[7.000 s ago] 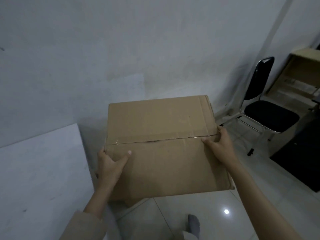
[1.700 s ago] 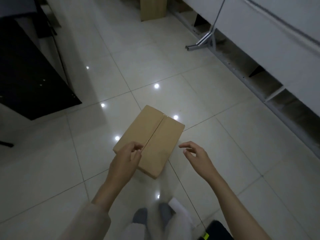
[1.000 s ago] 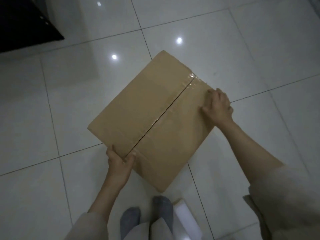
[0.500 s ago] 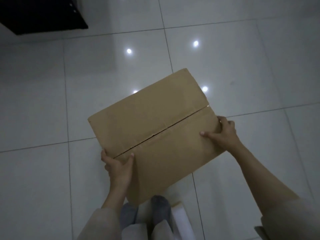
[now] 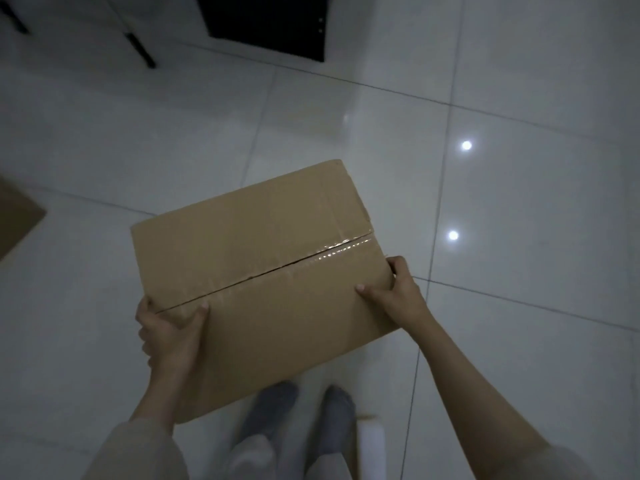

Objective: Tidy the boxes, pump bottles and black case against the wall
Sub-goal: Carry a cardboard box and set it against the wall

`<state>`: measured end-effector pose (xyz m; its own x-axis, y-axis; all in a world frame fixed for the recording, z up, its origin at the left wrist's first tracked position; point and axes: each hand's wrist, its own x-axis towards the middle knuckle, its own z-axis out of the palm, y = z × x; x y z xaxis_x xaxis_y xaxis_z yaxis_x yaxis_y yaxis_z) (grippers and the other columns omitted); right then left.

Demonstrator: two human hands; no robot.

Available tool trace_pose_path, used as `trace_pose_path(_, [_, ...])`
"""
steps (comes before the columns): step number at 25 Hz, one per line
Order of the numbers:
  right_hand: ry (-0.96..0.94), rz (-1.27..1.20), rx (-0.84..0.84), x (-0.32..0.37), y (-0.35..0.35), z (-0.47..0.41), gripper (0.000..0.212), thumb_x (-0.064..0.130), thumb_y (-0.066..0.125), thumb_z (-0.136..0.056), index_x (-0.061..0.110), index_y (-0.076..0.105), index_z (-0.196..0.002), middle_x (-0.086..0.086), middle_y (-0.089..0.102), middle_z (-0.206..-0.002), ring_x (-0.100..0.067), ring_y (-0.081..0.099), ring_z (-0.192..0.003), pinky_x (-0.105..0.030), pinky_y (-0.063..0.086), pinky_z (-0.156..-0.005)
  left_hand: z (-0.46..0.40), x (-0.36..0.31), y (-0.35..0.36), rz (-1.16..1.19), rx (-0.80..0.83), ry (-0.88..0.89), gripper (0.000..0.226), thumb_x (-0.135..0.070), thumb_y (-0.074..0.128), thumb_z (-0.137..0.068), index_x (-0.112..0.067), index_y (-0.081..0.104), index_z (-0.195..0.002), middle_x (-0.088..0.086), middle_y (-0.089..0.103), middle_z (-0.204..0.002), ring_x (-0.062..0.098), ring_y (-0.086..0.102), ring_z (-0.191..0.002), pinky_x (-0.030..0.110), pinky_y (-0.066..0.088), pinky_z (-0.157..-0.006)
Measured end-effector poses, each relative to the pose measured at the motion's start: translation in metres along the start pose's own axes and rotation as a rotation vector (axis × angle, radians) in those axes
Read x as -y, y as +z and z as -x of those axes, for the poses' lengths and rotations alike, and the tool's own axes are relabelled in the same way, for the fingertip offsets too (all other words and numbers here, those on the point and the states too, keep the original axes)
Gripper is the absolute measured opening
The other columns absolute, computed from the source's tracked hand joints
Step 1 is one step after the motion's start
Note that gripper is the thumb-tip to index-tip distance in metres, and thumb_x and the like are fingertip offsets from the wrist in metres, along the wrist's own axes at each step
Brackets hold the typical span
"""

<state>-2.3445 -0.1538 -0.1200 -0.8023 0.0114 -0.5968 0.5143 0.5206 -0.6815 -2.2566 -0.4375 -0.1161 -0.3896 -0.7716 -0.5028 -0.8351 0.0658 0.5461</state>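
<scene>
A flat, rectangular brown cardboard box [image 5: 263, 282] with a taped centre seam is held in the air above the glossy white tiled floor [image 5: 519, 202], its top face turned toward the camera and its far end tilted to the right. The left hand [image 5: 169, 330] clamps the box's near-left edge, thumb [image 5: 201, 311] pressed flat on the top face beside the seam, the other fingers curled around the edge and underneath (their tips are hidden). The right hand [image 5: 394, 292] grips the right edge the same way, thumb lying on the top face and fingers wrapped over the side. Below the box, two feet in grey socks [image 5: 304, 414] stand on the tiles. A dark black panel [image 5: 270, 26] lies at the top of the view, and the corner of a second brown cardboard piece [image 5: 14, 220] shows at the left edge
</scene>
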Motion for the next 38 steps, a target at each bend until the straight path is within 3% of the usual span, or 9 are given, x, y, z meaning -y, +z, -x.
trace_pose_path(2, [-0.049, 0.018, 0.055, 0.03, 0.035, 0.007, 0.055, 0.022, 0.073, -0.075, 0.014, 0.041, -0.119, 0.005, 0.05, -0.107, -0.015, 0.05, -0.095, -0.014, 0.036, -0.062, -0.018, 0.015, -0.04, 0.045, -0.056, -0.02, 0.085, -0.028, 0.071, -0.076, -0.021, 0.018, -0.142, 0.02, 0.03, -0.146, 0.04, 0.032, -0.132, 0.05, 0.026, -0.107])
trace_pose_path(7, [-0.197, 0.131, 0.237, 0.125, 0.147, 0.033, 0.059, 0.02, 0.072, -0.077, 0.012, 0.038, -0.125, 0.006, 0.046, -0.113, -0.015, 0.048, -0.101, -0.027, 0.038, -0.081, -0.064, 0.068, -0.16, 0.235, -0.228, -0.11, 0.084, -0.028, 0.073, -0.075, -0.025, 0.02, -0.139, 0.016, 0.034, -0.145, 0.037, 0.035, -0.132, 0.048, 0.029, -0.109])
trace_pose_path(16, [-0.378, 0.366, 0.511, 0.267, 0.357, 0.091, 0.058, 0.02, 0.069, -0.08, 0.012, 0.037, -0.127, 0.007, 0.043, -0.113, -0.015, 0.046, -0.104, -0.029, 0.037, -0.082, -0.127, 0.162, -0.342, 0.492, -0.476, -0.308, 0.096, -0.024, 0.074, -0.075, -0.017, 0.011, -0.146, 0.01, 0.027, -0.152, 0.031, 0.029, -0.138, 0.044, 0.023, -0.115])
trace_pose_path(21, [-0.412, 0.466, 0.641, 0.297, 0.478, 0.109, 0.057, 0.017, 0.066, -0.082, 0.012, 0.035, -0.129, -0.002, 0.048, -0.124, -0.018, 0.046, -0.103, -0.03, 0.038, -0.082, -0.171, 0.229, -0.403, 0.548, -0.57, -0.364, 0.095, -0.019, 0.075, -0.073, -0.012, 0.014, -0.145, 0.012, 0.028, -0.151, 0.031, 0.03, -0.137, 0.044, 0.026, -0.114])
trace_pose_path(27, [-0.378, 0.589, 0.765, 0.286, 0.586, 0.096, 0.05, 0.006, 0.052, -0.089, 0.011, 0.029, -0.133, -0.012, 0.044, -0.135, -0.03, 0.045, -0.119, -0.036, 0.038, -0.089, -0.224, 0.313, -0.425, 0.58, -0.489, -0.447, 0.1, -0.015, 0.08, -0.067, -0.014, 0.014, -0.143, 0.014, 0.034, -0.146, 0.033, 0.037, -0.133, 0.05, 0.031, -0.111])
trace_pose_path(30, [-0.402, 0.711, 0.85, 0.279, 0.619, 0.086, 0.059, -0.001, 0.043, -0.089, 0.014, 0.02, -0.142, -0.012, 0.038, -0.14, -0.032, 0.041, -0.124, -0.037, 0.037, -0.089, -0.251, 0.362, -0.415, 0.514, -0.398, -0.591, 0.11, -0.035, 0.087, -0.05, -0.009, 0.025, -0.136, 0.028, 0.042, -0.136, 0.043, 0.042, -0.125, 0.055, 0.035, -0.106])
trace_pose_path(32, [-0.413, 0.798, 0.941, 0.275, 0.631, 0.081, 0.07, -0.005, 0.039, -0.086, 0.016, 0.011, -0.147, -0.01, 0.028, -0.148, -0.033, 0.033, -0.133, -0.041, 0.036, -0.098, -0.255, 0.372, -0.404, 0.391, -0.28, -0.679, 0.108, -0.049, 0.085, -0.041, -0.01, 0.039, -0.131, 0.025, 0.044, -0.135, 0.04, 0.04, -0.126, 0.047, 0.031, -0.11])
trace_pose_path(34, [-0.405, 0.825, 1.012, 0.275, 0.639, 0.081, 0.076, -0.009, 0.037, -0.083, 0.017, 0.006, -0.148, -0.01, 0.022, -0.151, -0.032, 0.026, -0.137, -0.043, 0.031, -0.105, -0.246, 0.345, -0.399, 0.337, -0.233, -0.664, 0.093, -0.035, 0.084, -0.054, -0.011, 0.041, -0.133, 0.017, 0.035, -0.145, 0.033, 0.029, -0.134, 0.037, 0.022, -0.113])
trace_pose_path(38, [-0.396, 0.864, 1.066, 0.281, 0.638, 0.085, 0.072, -0.008, 0.036, -0.087, 0.012, 0.003, -0.147, -0.011, 0.014, -0.155, -0.03, 0.018, -0.142, -0.039, 0.024, -0.111, -0.24, 0.289, -0.385, 0.395, -0.195, -0.563, 0.072, -0.016, 0.071, -0.075, -0.007, 0.037, -0.138, 0.015, 0.015, -0.154, 0.031, 0.018, -0.141, 0.035, 0.015, -0.116])
